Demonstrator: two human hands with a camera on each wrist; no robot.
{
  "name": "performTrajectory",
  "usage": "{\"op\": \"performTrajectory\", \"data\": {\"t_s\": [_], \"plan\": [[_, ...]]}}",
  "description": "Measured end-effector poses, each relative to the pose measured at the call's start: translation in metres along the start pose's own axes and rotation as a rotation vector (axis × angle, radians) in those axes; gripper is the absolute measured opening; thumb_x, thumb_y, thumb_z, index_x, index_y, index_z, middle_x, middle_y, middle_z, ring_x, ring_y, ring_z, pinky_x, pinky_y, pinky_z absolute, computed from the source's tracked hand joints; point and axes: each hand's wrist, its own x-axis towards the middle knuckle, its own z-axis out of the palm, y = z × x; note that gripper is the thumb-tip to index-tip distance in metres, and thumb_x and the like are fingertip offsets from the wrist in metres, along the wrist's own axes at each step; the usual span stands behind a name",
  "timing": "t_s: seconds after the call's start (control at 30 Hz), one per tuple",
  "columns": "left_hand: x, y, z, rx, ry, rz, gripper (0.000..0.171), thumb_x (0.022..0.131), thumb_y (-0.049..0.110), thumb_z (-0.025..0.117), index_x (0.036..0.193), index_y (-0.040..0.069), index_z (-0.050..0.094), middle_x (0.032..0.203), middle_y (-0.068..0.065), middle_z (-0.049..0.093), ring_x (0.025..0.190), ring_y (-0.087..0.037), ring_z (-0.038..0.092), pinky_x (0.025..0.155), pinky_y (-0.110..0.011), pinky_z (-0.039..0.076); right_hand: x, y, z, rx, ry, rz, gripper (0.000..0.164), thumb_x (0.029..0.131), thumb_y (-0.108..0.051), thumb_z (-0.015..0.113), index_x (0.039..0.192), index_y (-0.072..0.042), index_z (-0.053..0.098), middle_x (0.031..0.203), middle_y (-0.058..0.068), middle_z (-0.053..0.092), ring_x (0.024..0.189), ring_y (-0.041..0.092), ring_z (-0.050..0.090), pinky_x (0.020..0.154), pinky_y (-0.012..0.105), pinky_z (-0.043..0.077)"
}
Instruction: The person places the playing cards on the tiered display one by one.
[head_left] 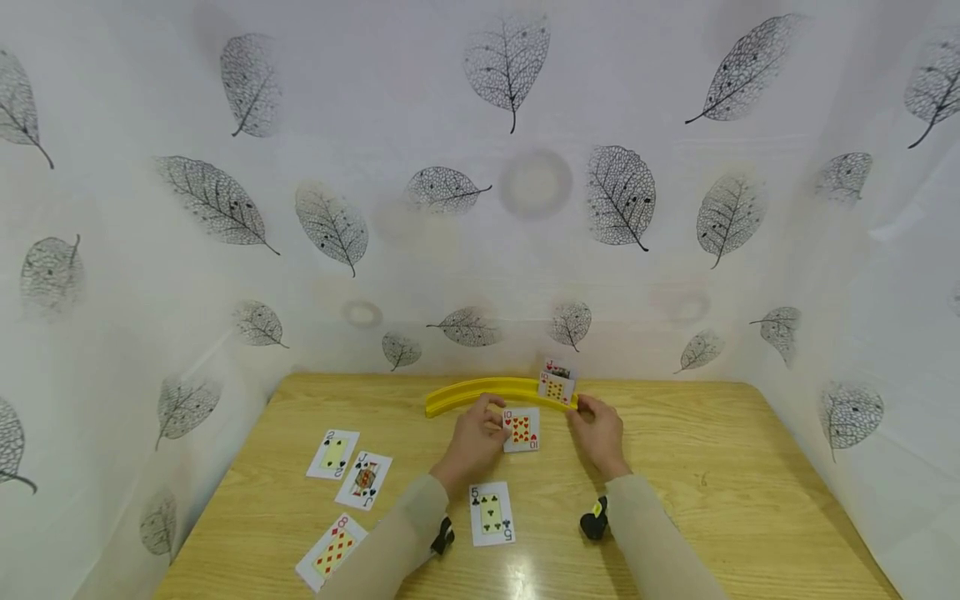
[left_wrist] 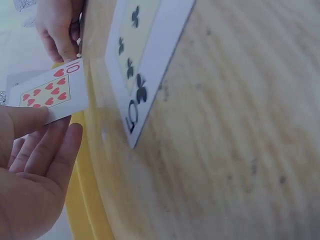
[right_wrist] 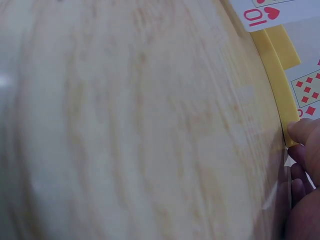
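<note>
My left hand [head_left: 474, 439] pinches a ten of hearts playing card [head_left: 521, 430] between thumb and fingers. The left wrist view shows the thumb on the face of this card [left_wrist: 60, 92]. Behind it lies a curved yellow card holder [head_left: 480, 387], whose right end my right hand [head_left: 597, 429] grips. The right wrist view has the thumb on the end of the holder [right_wrist: 275, 85]. Standing in its groove near that hand are a ten of diamonds [head_left: 556, 387] and, behind, a partly covered jack [head_left: 557, 367].
Face up on the wooden table [head_left: 712, 483] lie a five of clubs [head_left: 492, 514], a black two [head_left: 333, 454], a black jack [head_left: 363, 481] and an eight of diamonds [head_left: 335, 550], partly under the left sleeve. A leaf-patterned white curtain [head_left: 420, 275] surrounds the table's back and sides.
</note>
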Motion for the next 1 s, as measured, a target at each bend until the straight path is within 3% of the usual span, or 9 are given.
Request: {"op": "performTrajectory", "data": {"t_s": [0.1, 0.27, 0.57, 0.8, 1.0], "plan": [[0.000, 0.005, -0.002, -0.030, 0.010, -0.045, 0.034, 0.099, 0.004, 0.070, 0.129, 0.015, 0.057, 0.102, -0.006, 0.069, 0.086, -0.024, 0.073, 0.069, -0.030, 0.058, 0.000, 0.001, 0.001, -0.005, 0.002, -0.003, 0.044, 0.100, -0.015, 0.072, 0.137, 0.006, 0.064, 0.132, 0.028, 0.069, 0.126, 0.043, 0.060, 0.112, 0.059, 0.045], [0.003, 0.013, -0.005, -0.019, 0.051, -0.078, 0.026, 0.101, 0.007, 0.068, 0.123, 0.018, 0.061, 0.109, -0.006, 0.067, 0.085, -0.019, 0.067, 0.068, -0.029, 0.056, 0.000, 0.001, 0.001, 0.005, 0.000, -0.004, 0.044, 0.099, -0.014, 0.072, 0.138, 0.007, 0.064, 0.130, 0.027, 0.070, 0.126, 0.043, 0.059, 0.112, 0.060, 0.045], [0.019, 0.021, -0.010, 0.085, 0.154, 0.037, 0.015, 0.100, 0.004, 0.071, 0.113, 0.008, 0.067, 0.109, -0.010, 0.073, 0.098, -0.021, 0.070, 0.087, -0.035, 0.063, 0.001, 0.001, 0.001, -0.007, 0.010, -0.016, 0.043, 0.100, -0.014, 0.072, 0.136, 0.008, 0.065, 0.127, 0.028, 0.071, 0.122, 0.044, 0.062, 0.111, 0.058, 0.047], [0.030, 0.024, -0.013, 0.109, 0.221, 0.125, 0.009, 0.097, 0.003, 0.073, 0.106, 0.004, 0.070, 0.107, -0.013, 0.076, 0.101, -0.026, 0.073, 0.086, -0.033, 0.064, 0.000, 0.000, 0.001, -0.004, 0.010, -0.019, 0.042, 0.100, -0.012, 0.071, 0.136, 0.008, 0.064, 0.128, 0.029, 0.071, 0.122, 0.043, 0.063, 0.108, 0.057, 0.050], [0.037, 0.027, -0.012, 0.138, 0.244, 0.148, 0.008, 0.099, 0.006, 0.073, 0.107, 0.003, 0.072, 0.109, -0.013, 0.077, 0.104, -0.027, 0.074, 0.088, -0.037, 0.064, 0.001, 0.000, 0.002, 0.000, 0.023, -0.024, 0.043, 0.099, -0.012, 0.073, 0.136, 0.008, 0.064, 0.127, 0.028, 0.071, 0.120, 0.042, 0.065, 0.107, 0.056, 0.052]]}}
